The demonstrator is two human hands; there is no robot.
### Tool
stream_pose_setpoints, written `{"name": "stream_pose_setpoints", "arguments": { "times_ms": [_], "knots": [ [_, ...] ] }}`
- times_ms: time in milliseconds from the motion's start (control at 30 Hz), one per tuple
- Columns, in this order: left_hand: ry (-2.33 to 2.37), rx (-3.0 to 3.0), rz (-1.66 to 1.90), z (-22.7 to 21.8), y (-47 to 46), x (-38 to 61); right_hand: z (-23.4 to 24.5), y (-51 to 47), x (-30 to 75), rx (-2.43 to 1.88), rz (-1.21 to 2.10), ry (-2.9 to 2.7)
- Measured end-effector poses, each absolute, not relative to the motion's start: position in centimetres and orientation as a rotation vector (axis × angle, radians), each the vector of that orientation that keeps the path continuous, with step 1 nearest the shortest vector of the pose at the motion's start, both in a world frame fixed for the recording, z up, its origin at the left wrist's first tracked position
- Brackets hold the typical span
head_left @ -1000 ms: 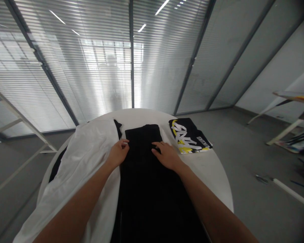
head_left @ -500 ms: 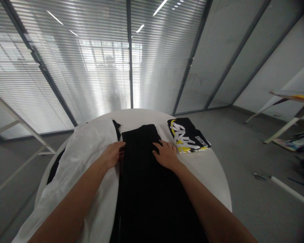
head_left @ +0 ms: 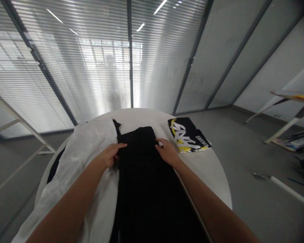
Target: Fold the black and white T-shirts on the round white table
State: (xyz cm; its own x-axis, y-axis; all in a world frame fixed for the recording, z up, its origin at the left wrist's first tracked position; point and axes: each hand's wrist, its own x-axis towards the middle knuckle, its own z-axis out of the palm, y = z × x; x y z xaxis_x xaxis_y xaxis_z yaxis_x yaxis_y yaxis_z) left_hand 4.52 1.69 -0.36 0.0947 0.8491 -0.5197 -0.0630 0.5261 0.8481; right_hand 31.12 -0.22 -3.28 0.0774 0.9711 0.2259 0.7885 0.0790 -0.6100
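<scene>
A long, narrow black garment lies lengthwise down the middle of the round white table; its exact kind I cannot make out. At its left edge near the far end, my left hand pinches the cloth, thumb on top and fingers partly hidden underneath. Opposite it, my right hand grips the right edge between thumb and fingers. A white garment spreads loosely beneath my left forearm, with black cloth showing at its side. Beyond my right hand rests a folded black garment with white and yellow print.
A white metal frame stands on the left. Glass partitions with blinds rise behind the table. To the right are another table and a white pole near the grey floor.
Both hands have gone from resting on the black garment's edges to gripping them. The garment's far end has shifted slightly left and looks a little lifted.
</scene>
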Motion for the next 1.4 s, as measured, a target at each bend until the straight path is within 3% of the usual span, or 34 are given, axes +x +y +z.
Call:
{"name": "stream_pose_setpoints", "arguments": {
  "times_ms": [533,767,1033,1400],
  "knots": [
    [1.044,0.946,0.963,-0.5,1.1,5.3,-3.0,0.0,31.4,-1.79,0.469,-1.65],
    [1.12,0.714,0.823,-0.9,1.8,5.0,-2.7,-0.1,31.3,-1.898,0.531,-1.653],
    [1.14,0.576,0.829,-0.6,2.0,4.9,-2.8,-0.6,30.8,-1.954,0.389,-1.868],
    [1.238,0.607,0.735,-0.3,2.0,4.3,-2.9,0.1,31.9,-2.028,0.326,-1.677]
  ]
}}
